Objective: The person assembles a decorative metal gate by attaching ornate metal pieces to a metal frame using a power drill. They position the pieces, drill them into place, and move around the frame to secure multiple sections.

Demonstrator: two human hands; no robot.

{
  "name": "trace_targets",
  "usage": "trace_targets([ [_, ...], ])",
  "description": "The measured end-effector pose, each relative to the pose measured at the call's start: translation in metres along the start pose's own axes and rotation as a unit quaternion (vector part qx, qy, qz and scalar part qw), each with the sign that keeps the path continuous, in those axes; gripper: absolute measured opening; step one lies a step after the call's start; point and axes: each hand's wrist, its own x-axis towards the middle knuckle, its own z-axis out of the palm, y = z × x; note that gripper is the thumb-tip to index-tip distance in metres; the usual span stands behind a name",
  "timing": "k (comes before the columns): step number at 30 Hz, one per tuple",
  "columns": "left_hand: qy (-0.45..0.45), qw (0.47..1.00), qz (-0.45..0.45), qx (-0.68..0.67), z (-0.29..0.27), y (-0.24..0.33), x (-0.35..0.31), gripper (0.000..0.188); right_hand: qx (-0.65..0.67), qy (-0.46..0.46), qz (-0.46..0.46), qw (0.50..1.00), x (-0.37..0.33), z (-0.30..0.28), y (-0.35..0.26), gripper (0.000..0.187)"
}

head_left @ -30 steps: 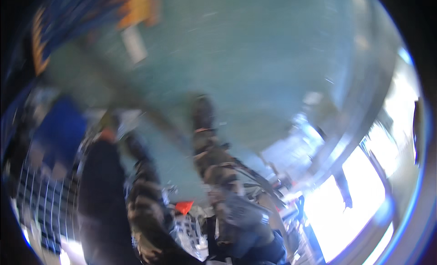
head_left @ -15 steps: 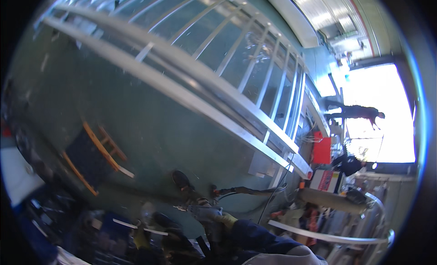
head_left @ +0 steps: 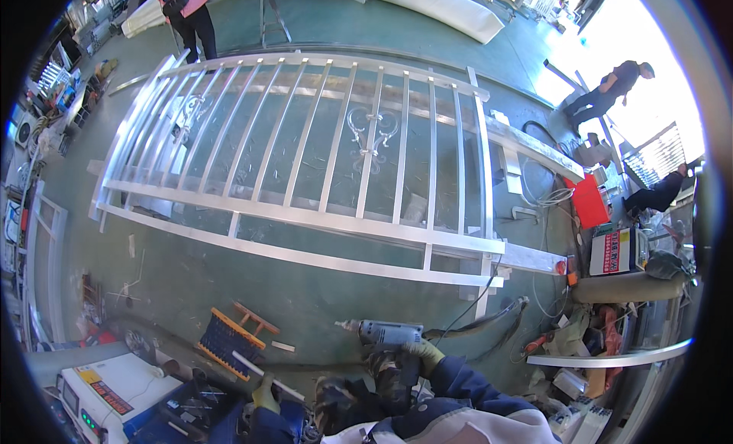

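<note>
One drill (head_left: 385, 333) (grey) sits inside right fingers (head_left: 424, 354).

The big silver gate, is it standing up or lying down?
Lying down. The silver gate lies flat on the green floor, and the head camera looks down onto its bars from above.

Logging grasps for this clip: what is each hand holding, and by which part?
Right hand grips the grey power drill by its handle. Left hand holds a pale rod near its lower end.

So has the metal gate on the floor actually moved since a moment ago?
Cannot tell. The metal gate sits differently in frame, but the green floor shifts with it, so the head camera swung.
</note>
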Motion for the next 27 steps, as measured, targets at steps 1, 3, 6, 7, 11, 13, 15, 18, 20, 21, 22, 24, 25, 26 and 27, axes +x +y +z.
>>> trace_targets([
  [1, -0.028, 0.998, 0.046, 0.024, 0.010, 0.012, 0.004, 0.013, 0.010, 0.011, -0.009, 1.000, 0.003, -0.002, -0.010, 0.072],
  [3, -0.072, 0.997, 0.029, 0.029, 0.052, 0.049, -0.008, 0.013, 0.037, 0.049, -0.017, 0.998, 0.006, -0.010, -0.020, 0.071],
  [6, -0.111, 0.992, 0.019, 0.063, 0.111, 0.093, -0.020, 0.012, 0.049, 0.076, -0.056, 0.994, 0.009, -0.001, -0.048, 0.067],
  [7, -0.132, 0.989, 0.013, 0.071, 0.129, 0.106, -0.027, 0.015, 0.059, 0.078, -0.065, 0.993, 0.011, 0.000, -0.055, 0.068],
  [11, -0.189, 0.972, -0.036, 0.132, 0.200, 0.132, -0.047, 0.022, 0.098, 0.120, -0.081, 0.985, 0.026, -0.011, -0.066, 0.070],
  [13, -0.252, 0.961, 0.004, 0.118, 0.228, 0.139, -0.044, 0.021, 0.125, 0.145, -0.090, 0.978, 0.039, 0.003, -0.081, 0.071],
  [15, -0.299, 0.928, 0.041, 0.217, 0.251, 0.155, -0.054, 0.023, 0.128, 0.169, -0.113, 0.971, 0.037, 0.003, -0.085, 0.067],
  [18, -0.345, 0.895, -0.016, 0.283, 0.281, 0.189, -0.066, 0.023, 0.141, 0.186, -0.143, 0.962, 0.044, 0.012, -0.107, 0.067],
  [20, -0.388, 0.871, -0.013, 0.301, 0.283, 0.192, -0.047, 0.024, 0.152, 0.206, -0.153, 0.954, 0.058, 0.018, -0.113, 0.066],
  [21, -0.412, 0.857, -0.012, 0.308, 0.294, 0.199, -0.046, 0.025, 0.156, 0.219, -0.160, 0.950, 0.063, 0.017, -0.118, 0.065],
  [22, -0.421, 0.852, -0.026, 0.312, 0.302, 0.203, -0.049, 0.027, 0.166, 0.223, -0.163, 0.947, 0.067, 0.016, -0.121, 0.065],
  [24, -0.427, 0.829, -0.065, 0.355, 0.315, 0.208, -0.042, 0.028, 0.182, 0.228, -0.164, 0.942, 0.073, 0.013, -0.123, 0.063],
  [25, -0.427, 0.819, -0.084, 0.373, 0.318, 0.205, -0.036, 0.029, 0.194, 0.226, -0.166, 0.940, 0.076, 0.009, -0.128, 0.062],
  [26, -0.431, 0.808, -0.055, 0.399, 0.321, 0.201, -0.026, 0.030, 0.208, 0.219, -0.163, 0.939, 0.081, 0.010, -0.130, 0.061],
  [27, -0.430, 0.797, -0.040, 0.422, 0.320, 0.197, -0.017, 0.032, 0.221, 0.211, -0.158, 0.939, 0.086, 0.010, -0.133, 0.060],
])
